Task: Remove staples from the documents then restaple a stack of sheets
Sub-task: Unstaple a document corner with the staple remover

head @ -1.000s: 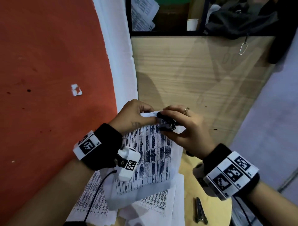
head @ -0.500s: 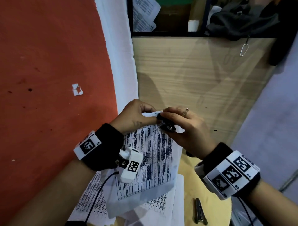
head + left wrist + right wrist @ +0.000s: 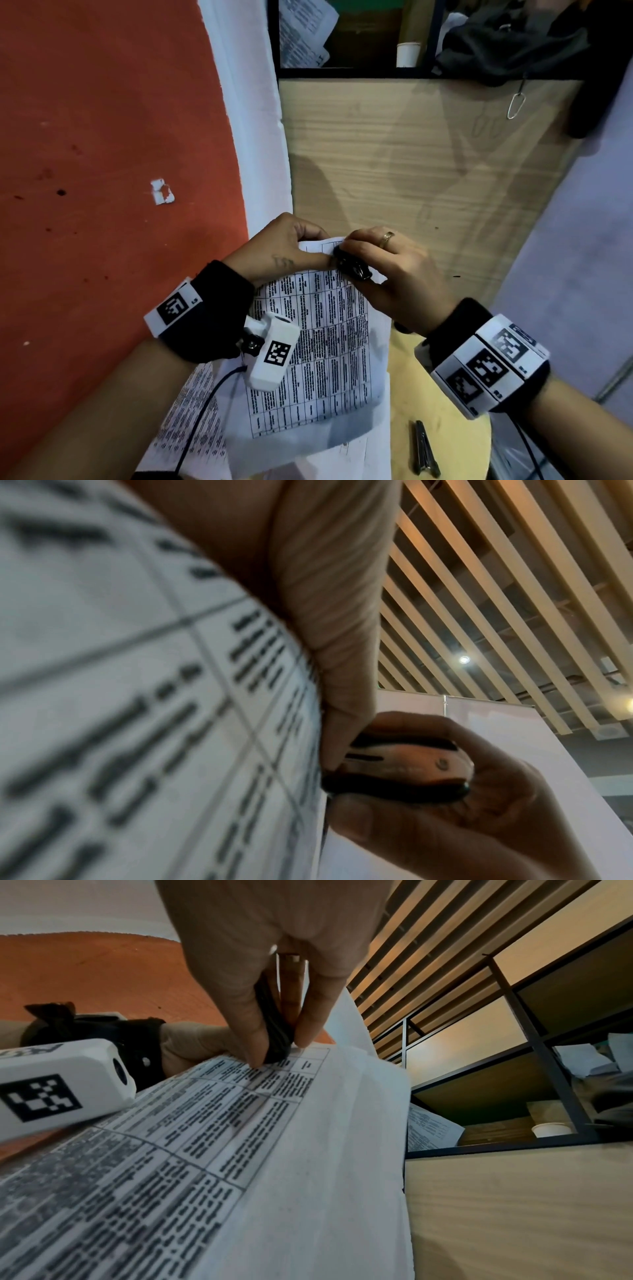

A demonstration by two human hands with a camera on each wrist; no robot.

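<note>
- Head view: printed document (image 3: 318, 346) held up over the loose sheets (image 3: 191, 414), same spot as 0.5 s ago.
- left hand (image 3: 281, 246) still pinches its top edge, thumb on front.
- right hand (image 3: 394, 274) keeps fingers clamped on black staple remover (image 3: 351, 265) at top corner; barely shifted.

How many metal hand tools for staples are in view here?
2: a small black staple remover gripped by the right hand at the held document's top corner, and a grey metal tool lying on the round table.
</note>
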